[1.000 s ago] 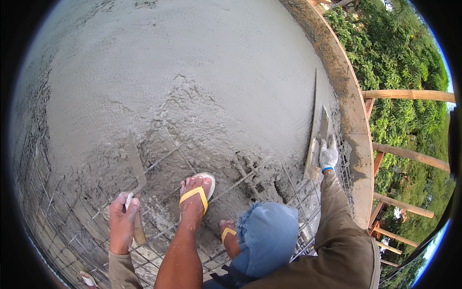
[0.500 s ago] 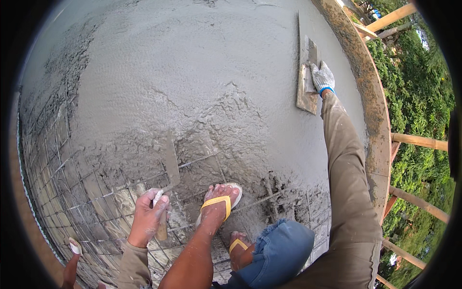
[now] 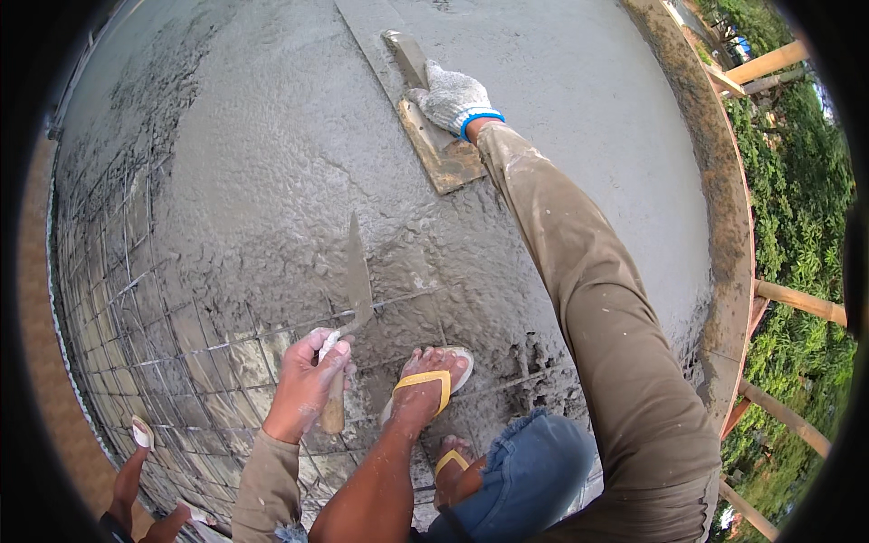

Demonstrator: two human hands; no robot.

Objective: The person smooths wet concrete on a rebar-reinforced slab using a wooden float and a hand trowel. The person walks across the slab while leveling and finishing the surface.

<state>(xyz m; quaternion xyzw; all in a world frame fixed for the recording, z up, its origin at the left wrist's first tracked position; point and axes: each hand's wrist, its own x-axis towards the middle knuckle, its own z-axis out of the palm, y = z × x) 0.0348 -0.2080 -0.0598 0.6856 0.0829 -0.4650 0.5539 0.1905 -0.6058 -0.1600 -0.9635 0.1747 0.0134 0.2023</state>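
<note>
Out on a wet concrete slab, with steel bars toward its left edge! Gripping a long float in gloved right hand, well in from the right edge. Clutching a trowel in left hand, with fingers curled tight on each handle. Keep the float flat, press lightly, overlap sweeps!

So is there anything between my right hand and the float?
Only the white glove that your right hand wears as it grips the float; nothing else visible is in between.
</note>
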